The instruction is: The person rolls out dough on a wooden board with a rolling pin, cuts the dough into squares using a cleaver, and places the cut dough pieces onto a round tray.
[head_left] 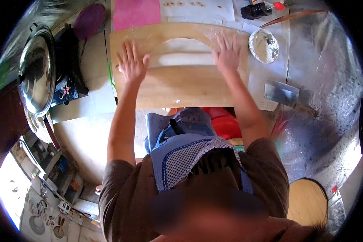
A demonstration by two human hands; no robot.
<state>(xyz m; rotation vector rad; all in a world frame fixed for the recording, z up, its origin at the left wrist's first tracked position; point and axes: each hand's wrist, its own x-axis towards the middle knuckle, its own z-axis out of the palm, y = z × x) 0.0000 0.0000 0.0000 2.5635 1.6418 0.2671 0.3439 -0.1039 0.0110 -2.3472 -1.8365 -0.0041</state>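
Observation:
A wooden board [177, 88] lies in front of me, dusted with flour in places. On it is a thin sheet of pale dough [185, 45] with a rounded far edge. Its near side forms a thicker roll [185, 60] running crosswise; whether a rolling pin is inside I cannot tell. My left hand [132, 62] is flat beside the roll's left end, fingers spread. At the right end, my right hand [227, 52] also lies palm down with its fingers apart, touching or very near the dough. What is under the palms is hidden.
Right of the board stand a white bowl [263, 46] with pale powder or paste and a cleaver [281, 93]. A dark bottle [253, 11] is behind. At left is a metal-lidded pot [37, 74]; a pink sheet [136, 14] lies beyond the board.

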